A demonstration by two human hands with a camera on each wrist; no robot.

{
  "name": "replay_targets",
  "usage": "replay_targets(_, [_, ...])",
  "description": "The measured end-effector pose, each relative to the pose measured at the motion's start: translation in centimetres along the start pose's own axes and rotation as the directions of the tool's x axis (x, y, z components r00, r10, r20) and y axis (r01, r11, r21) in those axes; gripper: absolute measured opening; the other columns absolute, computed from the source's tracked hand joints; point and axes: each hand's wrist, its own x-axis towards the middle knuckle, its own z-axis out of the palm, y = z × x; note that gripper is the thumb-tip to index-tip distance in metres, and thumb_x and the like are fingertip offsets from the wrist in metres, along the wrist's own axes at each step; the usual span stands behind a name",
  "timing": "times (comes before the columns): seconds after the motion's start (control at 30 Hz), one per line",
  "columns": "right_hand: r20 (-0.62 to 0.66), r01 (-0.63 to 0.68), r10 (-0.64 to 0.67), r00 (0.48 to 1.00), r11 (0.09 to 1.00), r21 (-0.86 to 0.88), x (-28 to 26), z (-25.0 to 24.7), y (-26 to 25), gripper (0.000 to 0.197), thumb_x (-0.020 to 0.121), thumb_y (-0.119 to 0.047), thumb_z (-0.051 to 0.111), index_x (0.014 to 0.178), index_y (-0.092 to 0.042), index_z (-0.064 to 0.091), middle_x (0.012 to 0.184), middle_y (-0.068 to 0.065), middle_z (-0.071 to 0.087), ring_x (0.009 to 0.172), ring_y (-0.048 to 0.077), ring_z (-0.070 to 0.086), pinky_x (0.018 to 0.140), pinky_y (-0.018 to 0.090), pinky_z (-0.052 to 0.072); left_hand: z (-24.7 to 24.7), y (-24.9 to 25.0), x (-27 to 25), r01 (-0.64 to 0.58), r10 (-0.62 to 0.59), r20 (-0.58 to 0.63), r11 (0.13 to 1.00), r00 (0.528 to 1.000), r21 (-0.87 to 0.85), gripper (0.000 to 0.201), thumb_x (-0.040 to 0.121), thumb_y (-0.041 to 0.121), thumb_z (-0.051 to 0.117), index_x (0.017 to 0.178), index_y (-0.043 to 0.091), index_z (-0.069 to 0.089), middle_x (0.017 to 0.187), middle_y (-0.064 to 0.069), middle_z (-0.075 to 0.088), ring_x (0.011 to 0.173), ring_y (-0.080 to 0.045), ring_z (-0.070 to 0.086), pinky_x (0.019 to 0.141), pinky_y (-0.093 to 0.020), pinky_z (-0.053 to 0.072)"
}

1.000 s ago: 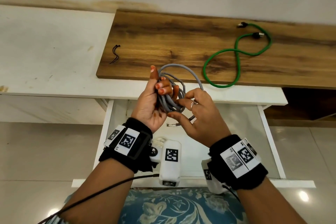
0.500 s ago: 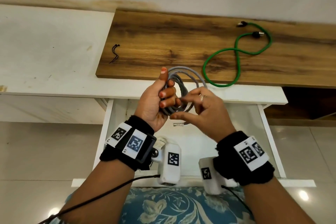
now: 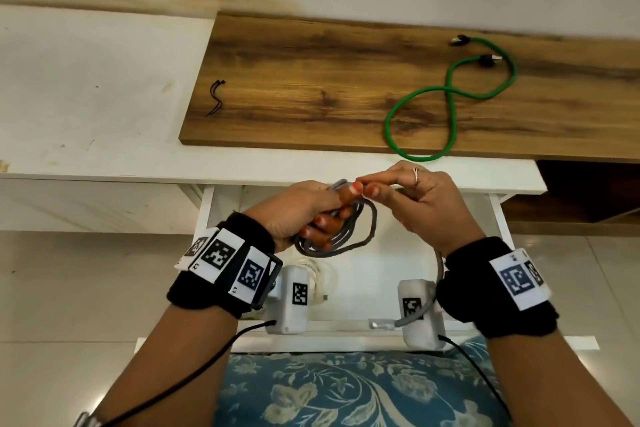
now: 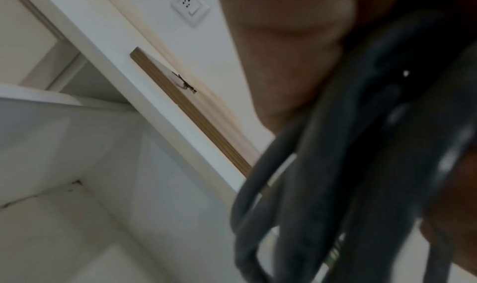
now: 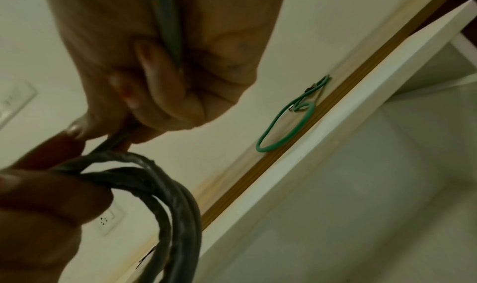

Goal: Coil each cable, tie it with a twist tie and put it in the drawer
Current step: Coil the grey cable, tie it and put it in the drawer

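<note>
My left hand [image 3: 325, 208] grips a grey cable [image 3: 349, 244] coiled into several loops, which hang below the fist over the open white drawer [image 3: 498, 218]. My right hand [image 3: 377, 185] pinches the same cable's free end at the top of the coil. That tail [image 3: 439, 270] runs down past my right wrist to a clear plug [image 3: 381, 324]. The loops [image 4: 335, 165] fill the left wrist view. In the right wrist view the strand [image 5: 167, 32] passes through my fingers into the coil [image 5: 170, 195]. A green cable [image 3: 450, 97] lies loose on the wooden board [image 3: 311, 80]. Black twist ties [image 3: 216, 97] lie at the board's left end.
A coiled white cable [image 3: 323, 276] lies in the drawer under my left wrist. The white tabletop [image 3: 86, 97] stretches to the left. A wall socket [image 4: 189, 7] sits above the board. A dark open shelf [image 3: 588, 191] is at right.
Both hands dropped from the table edge to over the drawer. The coil turned from upright to hanging under my left fist, and my right hand drew the free end up to the coil's top.
</note>
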Motion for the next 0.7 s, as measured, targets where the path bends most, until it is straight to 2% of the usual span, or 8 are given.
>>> replay_targets(0.1, [-0.013, 0.089, -0.093, 0.996, 0.98, -0.179, 0.2, -0.1, 0.2, 0.01, 0.079, -0.026, 0.069, 0.089, -0.026, 0.07, 0.08, 0.006, 0.064, 0.072, 0.012, 0.061, 0.062, 0.021, 0.047, 0.2, 0.1, 0.0, 0.013, -0.014, 0.03, 1.0, 0.999, 0.012, 0.035, 0.079, 0.047, 0.05, 0.068, 0.014, 0.043, 0.042, 0.01, 0.03, 0.032, -0.003, 0.022, 0.048, -0.021, 0.031])
replay_targets(0.23, [-0.156, 0.139, -0.185, 0.97, 0.953, -0.268, 0.2, 0.2, 0.3, 0.004, 0.084, -0.024, 0.065, 0.087, -0.024, 0.067, 0.081, -0.01, 0.061, 0.072, -0.001, 0.056, 0.065, 0.009, 0.039, 0.5, 0.4, 0.1, -0.02, 0.021, 0.019, 0.999, 1.0, -0.039, 0.038, 0.079, 0.051, 0.05, 0.065, 0.015, 0.046, 0.043, 0.009, 0.029, 0.03, -0.004, 0.022, 0.055, -0.022, 0.051])
replay_targets(0.3, [-0.239, 0.133, -0.191, 0.952, 0.961, -0.241, 0.2, 0.3, 0.2, 0.004, 0.086, -0.024, 0.064, 0.088, -0.024, 0.066, 0.083, -0.011, 0.062, 0.074, 0.002, 0.058, 0.066, 0.013, 0.042, 0.4, 0.4, 0.2, -0.053, 0.055, 0.022, 0.995, 0.998, -0.086, 0.041, 0.083, 0.051, 0.05, 0.061, 0.016, 0.049, 0.043, 0.008, 0.03, 0.03, -0.004, 0.023, 0.063, -0.021, 0.051])
replay_targets(0.37, [-0.283, 0.127, -0.185, 0.941, 0.969, -0.212, 0.2, 0.3, -0.1, 0.004, 0.087, -0.024, 0.063, 0.089, -0.024, 0.065, 0.084, -0.011, 0.062, 0.078, 0.009, 0.061, 0.069, 0.019, 0.046, 0.3, 0.2, 0.3, -0.088, 0.09, 0.022, 0.993, 0.996, -0.082, 0.044, 0.088, 0.052, 0.051, 0.058, 0.019, 0.054, 0.043, 0.009, 0.032, 0.031, -0.004, 0.027, 0.068, -0.022, 0.043])
replay_targets(0.47, [-0.33, 0.138, -0.186, 0.925, 0.977, -0.165, 0.2, 0.3, -0.8, 0.007, 0.087, -0.023, 0.063, 0.087, -0.03, 0.063, 0.085, -0.012, 0.061, 0.082, 0.014, 0.062, 0.072, 0.021, 0.049, 0.5, 0.4, 0.4, -0.127, 0.128, 0.011, 0.99, 0.992, -0.055, 0.041, 0.088, 0.048, 0.051, 0.061, 0.017, 0.051, 0.043, 0.008, 0.033, 0.032, -0.004, 0.029, 0.051, -0.014, 0.036])
replay_targets(0.53, [-0.375, 0.134, -0.164, 0.912, 0.985, -0.106, 0.3, 0.3, -1.1, 0.008, 0.088, -0.022, 0.064, 0.087, -0.03, 0.064, 0.085, -0.007, 0.062, 0.08, 0.009, 0.061, 0.07, 0.017, 0.047, 0.7, 0.6, 0.3, -0.16, 0.162, 0.018, 0.984, 0.987, -0.084, 0.04, 0.089, 0.045, 0.052, 0.064, 0.014, 0.049, 0.043, 0.008, 0.034, 0.032, -0.003, 0.03, 0.047, -0.014, 0.043])
replay_targets(0.6, [-0.407, 0.096, -0.096, 0.908, 0.995, -0.02, 0.3, 0.4, -1.1, 0.004, 0.088, -0.019, 0.064, 0.088, -0.023, 0.065, 0.078, -0.008, 0.06, 0.069, -0.001, 0.057, 0.062, 0.009, 0.042, 0.7, 0.7, 0.4, -0.185, 0.192, 0.035, 0.972, 0.981, -0.146, 0.036, 0.088, 0.042, 0.052, 0.065, 0.014, 0.049, 0.041, 0.01, 0.034, 0.029, -0.002, 0.03, 0.054, -0.019, 0.051])
replay_targets(0.7, [-0.326, -0.026, 0.054, 0.944, 0.996, 0.09, 0.4, 0.3, -0.7, 0.004, 0.088, -0.02, 0.062, 0.085, -0.02, 0.064, 0.056, -0.02, 0.055, 0.048, -0.003, 0.049, 0.048, 0.006, 0.034, 0.4, 0.4, 0.5, -0.181, 0.198, 0.041, 0.947, 0.979, -0.264, 0.033, 0.085, 0.04, 0.052, 0.063, 0.015, 0.052, 0.038, 0.013, 0.034, 0.025, 0.001, 0.028, 0.039, -0.017, 0.04])
